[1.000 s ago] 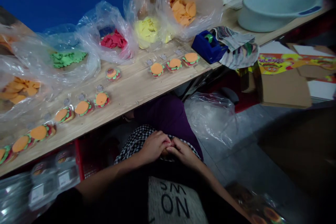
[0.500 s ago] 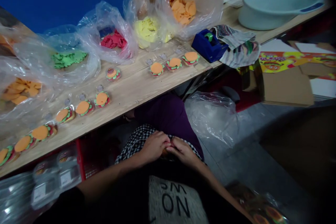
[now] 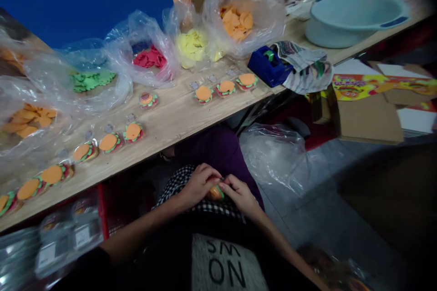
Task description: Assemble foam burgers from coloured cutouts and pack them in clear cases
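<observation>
Over my lap, a small burger-shaped piece (image 3: 216, 193), orange with a green edge, is held between my two hands. My left hand (image 3: 200, 183) grips its far left side with bent fingers. From the right, my right hand (image 3: 240, 193) pinches its upper edge. The fingers partly cover it, so any clear pack around it is hard to make out. On the table in front, a closed clear pack with a burger (image 3: 148, 99) lies apart from several open packs with burgers, one of them an orange-topped burger (image 3: 133, 132).
Along the table (image 3: 177, 116) stand clear bags of green pieces (image 3: 92, 80), red pieces (image 3: 150, 57), yellow pieces (image 3: 192, 45) and orange pieces (image 3: 236, 22). A blue tape dispenser (image 3: 269, 67) and pale blue tub (image 3: 341, 32) are at right. Printed cartons (image 3: 368, 118) lie below them.
My hands have moved up slightly and their fingers have parted a little. More of the orange and green burger piece shows between them. The view has shifted slightly.
</observation>
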{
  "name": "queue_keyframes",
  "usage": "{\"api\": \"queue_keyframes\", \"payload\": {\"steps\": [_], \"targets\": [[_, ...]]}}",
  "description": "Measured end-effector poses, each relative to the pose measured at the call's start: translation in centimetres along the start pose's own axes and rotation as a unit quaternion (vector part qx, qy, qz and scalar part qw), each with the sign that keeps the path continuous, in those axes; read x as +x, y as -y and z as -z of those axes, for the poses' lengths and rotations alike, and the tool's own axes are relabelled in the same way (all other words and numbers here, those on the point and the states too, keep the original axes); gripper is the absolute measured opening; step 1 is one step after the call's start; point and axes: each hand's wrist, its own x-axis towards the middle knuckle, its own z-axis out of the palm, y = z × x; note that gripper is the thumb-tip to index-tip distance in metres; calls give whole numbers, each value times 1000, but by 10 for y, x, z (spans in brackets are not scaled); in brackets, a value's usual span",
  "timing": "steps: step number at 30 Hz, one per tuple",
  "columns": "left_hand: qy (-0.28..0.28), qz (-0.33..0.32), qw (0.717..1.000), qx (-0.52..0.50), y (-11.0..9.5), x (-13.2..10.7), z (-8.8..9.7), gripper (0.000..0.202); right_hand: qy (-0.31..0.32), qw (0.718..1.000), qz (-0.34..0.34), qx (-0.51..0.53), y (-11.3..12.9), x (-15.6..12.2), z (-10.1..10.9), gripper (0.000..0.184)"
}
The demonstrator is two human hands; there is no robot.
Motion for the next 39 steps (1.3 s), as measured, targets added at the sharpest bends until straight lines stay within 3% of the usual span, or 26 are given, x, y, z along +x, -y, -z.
{"api": "queue_keyframes", "payload": {"steps": [3, 5, 7, 9, 11, 13, 16, 18, 20, 22, 28, 33, 39], "targets": [[-91, -3, 996, -25, 1, -5, -6, 50, -102, 988, -58, 104, 5, 6, 0, 32], [-103, -23, 994, -23, -1, -6, -14, 81, -165, 973, -78, 141, 12, 11, -2, 34], [-107, -42, 993, -30, -4, -1, -20, 99, -195, 968, -72, 141, 23, 14, -2, 33], [-138, -36, 987, -69, -8, 8, -21, 96, -176, 976, -43, 119, 37, 17, 0, 30], [-145, -5, 976, -163, -11, 17, -16, 85, -118, 989, 2, 92, 49, 18, 5, 27], [-98, 32, 948, -301, -14, 23, -8, 77, -114, 990, 38, 69, 56, 20, 12, 23], [1, 72, 882, -465, -17, 26, -1, 72, -207, 976, 40, 61, 55, 24, 24, 32], [45, 87, 853, -512, -17, 26, -3, 65, -178, 978, 8, 104, 49, 26, 29, 43], [64, 98, 844, -523, -15, 27, -9, 59, -113, 979, -32, 168, 42, 26, 30, 45], [52, 113, 853, -507, -11, 29, -15, 54, -99, 974, -60, 196, 34, 23, 29, 43], [36, 139, 891, -430, -15, 33, -26, 39, -134, 976, -88, 150, 17, 13, 31, 39], [-1, 109, 938, -329, -23, 35, -34, 29, -125, 969, -136, 162, 17, 5, 37, 43], [-40, 53, 969, -237, -29, 38, -47, 24, -202, 949, -132, 202, 6, -2, 26, 34]]}}
